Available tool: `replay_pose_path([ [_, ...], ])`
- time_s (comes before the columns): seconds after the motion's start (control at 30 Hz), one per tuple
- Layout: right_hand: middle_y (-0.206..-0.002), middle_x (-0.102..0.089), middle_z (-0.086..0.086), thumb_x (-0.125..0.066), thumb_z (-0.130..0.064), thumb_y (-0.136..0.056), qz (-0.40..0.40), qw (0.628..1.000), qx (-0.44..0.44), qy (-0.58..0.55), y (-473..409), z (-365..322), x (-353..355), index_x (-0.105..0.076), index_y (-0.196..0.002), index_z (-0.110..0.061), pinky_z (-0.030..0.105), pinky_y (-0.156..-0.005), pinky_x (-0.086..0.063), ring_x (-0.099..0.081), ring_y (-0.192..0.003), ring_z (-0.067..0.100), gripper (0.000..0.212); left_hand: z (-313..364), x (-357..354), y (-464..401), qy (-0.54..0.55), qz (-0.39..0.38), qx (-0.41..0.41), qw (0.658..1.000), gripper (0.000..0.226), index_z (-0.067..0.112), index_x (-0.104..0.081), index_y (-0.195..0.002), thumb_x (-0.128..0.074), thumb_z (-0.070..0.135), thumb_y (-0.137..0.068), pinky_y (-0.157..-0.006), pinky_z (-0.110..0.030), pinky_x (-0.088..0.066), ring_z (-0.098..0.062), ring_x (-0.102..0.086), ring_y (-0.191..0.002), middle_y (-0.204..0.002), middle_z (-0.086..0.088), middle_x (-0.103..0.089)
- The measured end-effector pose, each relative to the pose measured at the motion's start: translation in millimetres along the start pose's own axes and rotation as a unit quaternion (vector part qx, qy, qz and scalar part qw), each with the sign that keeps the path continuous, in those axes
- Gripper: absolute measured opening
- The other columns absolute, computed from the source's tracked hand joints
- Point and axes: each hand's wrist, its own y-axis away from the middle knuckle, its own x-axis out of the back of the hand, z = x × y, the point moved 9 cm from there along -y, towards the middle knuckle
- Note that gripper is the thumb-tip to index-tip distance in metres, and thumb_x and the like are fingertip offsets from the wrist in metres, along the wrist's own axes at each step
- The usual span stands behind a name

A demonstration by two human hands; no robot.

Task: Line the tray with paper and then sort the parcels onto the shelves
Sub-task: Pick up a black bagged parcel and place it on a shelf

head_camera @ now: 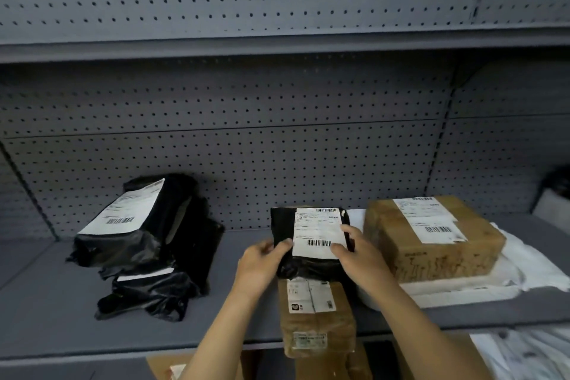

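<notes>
A small black plastic parcel point(285, 227) with a white label lies on top of a long brown cardboard box point(317, 321) on the grey shelf point(61, 302). My left hand point(262, 259) grips the parcel's left edge, thumb on top. Its right side, over the label's corner, is held by my right hand point(354, 253). To the right a bigger brown box point(431, 244) with a label sits on white paper point(530, 265) over a white tray point(447, 295).
Two black bagged parcels, one large point(138, 222) and one smaller point(151, 293), lie on the shelf's left part. A perforated grey back panel point(246, 148) closes the rear, and another shelf point(277, 46) runs overhead. More cardboard boxes point(385, 361) show below the shelf edge.
</notes>
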Motion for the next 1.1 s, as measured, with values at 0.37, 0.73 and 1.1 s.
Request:
replay_pose_path([
  [0.37, -0.140, -0.059, -0.004, -0.055, -0.022, -0.100, 0.021, 1.000, 0.016, -0.010, 7.7, -21.3, -6.2, -0.048, -0.149, -0.027, 0.013, -0.062, -0.040, -0.051, -0.074, -0.007, 0.050, 10.4, -7.5, 8.7, 0.040, -0.024, -0.003, 0.999, 0.076, 0.023, -0.072, -0.133, -0.077, 0.064, -0.069, -0.109, -0.039, -0.052, -0.017, -0.067, -0.122, -0.125, 0.004, -0.075],
  [0.73, -0.142, -0.058, -0.009, -0.059, -0.025, -0.099, 0.022, 0.997, 0.075, -0.011, 25.8, -72.1, -15.8, -0.052, -0.146, -0.029, 0.019, -0.084, -0.038, -0.049, -0.110, 0.004, 0.048, 37.3, 31.1, 23.6, 0.101, -0.015, -0.048, 0.994, 0.061, 0.025, -0.064, -0.136, -0.075, 0.043, -0.079, -0.107, -0.042, -0.054, -0.015, -0.067, -0.119, -0.130, 0.005, -0.070],
  [1.1, -0.149, -0.052, -0.002, -0.058, -0.025, -0.097, 0.048, 0.989, 0.138, -0.007, 51.3, -144.9, -14.3, -0.057, -0.141, -0.032, 0.029, -0.103, -0.039, -0.049, -0.134, 0.017, 0.044, 83.0, 95.7, 44.6, 0.127, 0.042, -0.123, 0.983, 0.088, 0.020, -0.062, -0.140, -0.071, 0.049, -0.057, -0.109, -0.044, -0.052, -0.020, -0.067, -0.122, -0.134, -0.001, -0.070],
])
